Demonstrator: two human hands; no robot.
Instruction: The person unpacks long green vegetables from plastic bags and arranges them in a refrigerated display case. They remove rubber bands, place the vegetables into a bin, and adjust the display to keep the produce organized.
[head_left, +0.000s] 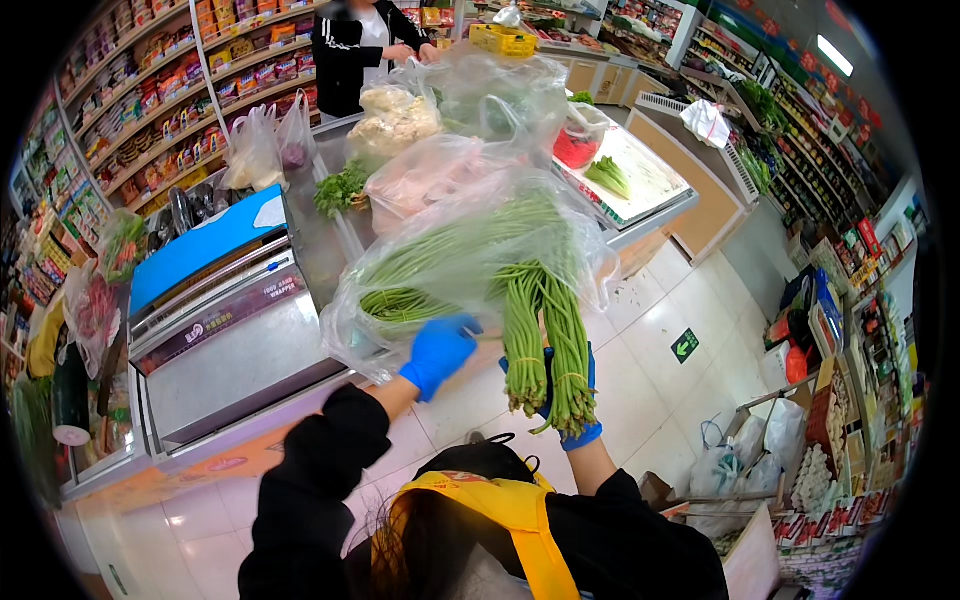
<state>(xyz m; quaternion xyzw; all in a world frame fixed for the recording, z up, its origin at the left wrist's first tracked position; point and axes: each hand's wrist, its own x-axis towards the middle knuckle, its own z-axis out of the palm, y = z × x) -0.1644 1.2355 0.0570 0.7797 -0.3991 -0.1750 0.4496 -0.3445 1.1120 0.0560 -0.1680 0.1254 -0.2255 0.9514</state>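
Note:
My right hand (574, 397), in a blue glove, is under two tied bundles of long green beans (544, 337) and supports their stem ends. The beans' other ends reach into a large clear plastic bag (465, 247), where more long beans lie. My left hand (442, 352), also gloved in blue, is at the bag's near edge; its fingers are partly curled and nothing shows in them. Another tied bundle of beans (397, 304) rests inside the bag, just beyond my left hand. Behind the bag are a bag of pinkish produce (427, 176) and a leafy green bunch (341, 189).
A food wrapping machine (232, 337) stands at the left. A white board (630, 176) with a leafy vegetable is at the right of the counter. Across the counter stands a person (360, 52). Crates and bags (780, 435) sit at the lower right.

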